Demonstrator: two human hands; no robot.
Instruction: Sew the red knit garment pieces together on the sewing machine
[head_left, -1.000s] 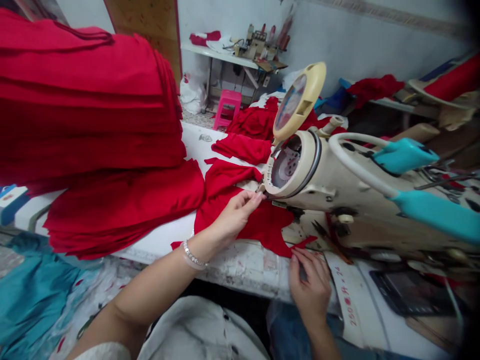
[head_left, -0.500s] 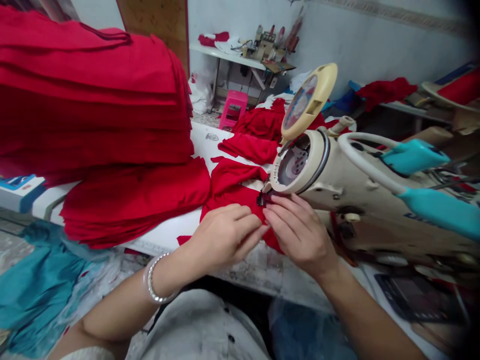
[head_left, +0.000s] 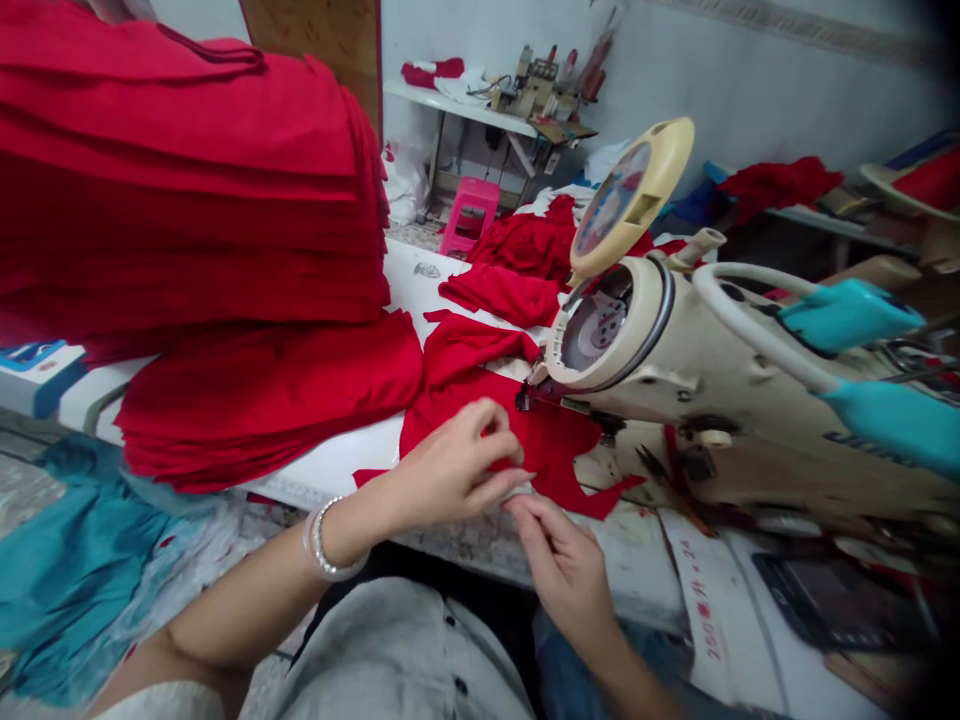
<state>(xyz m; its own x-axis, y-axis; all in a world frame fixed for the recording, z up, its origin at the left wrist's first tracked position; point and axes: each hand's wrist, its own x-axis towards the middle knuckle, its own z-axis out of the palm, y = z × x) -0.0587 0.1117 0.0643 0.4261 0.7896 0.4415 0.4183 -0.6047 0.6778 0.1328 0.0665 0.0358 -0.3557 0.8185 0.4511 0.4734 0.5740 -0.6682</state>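
Note:
My left hand point(head_left: 465, 460) is closed in a pinch over the near edge of a red fabric piece point(head_left: 555, 440). Fingertips of my right hand point(head_left: 564, 560), also pinched, meet those of the left just in front of the table edge. A small pale bit shows between them, too small to name. The red piece lies flat under the needle area point(head_left: 523, 398) of a cream sewing machine point(head_left: 645, 340), whose round end cover point(head_left: 630, 195) stands open. Both hands are apart from the machine.
A tall stack of red fabric point(head_left: 225, 200) rises at left, with a lower pile point(head_left: 277, 400) before it. Dark-bladed snips point(head_left: 675, 490) lie right of the fabric, near a black control panel point(head_left: 832, 600). A pink stool point(head_left: 470, 215) stands behind the table.
My right hand has come away from the needle area, down toward my body, and now meets the left. My left hand has shifted slightly. The fabric's right part and the snips are uncovered.

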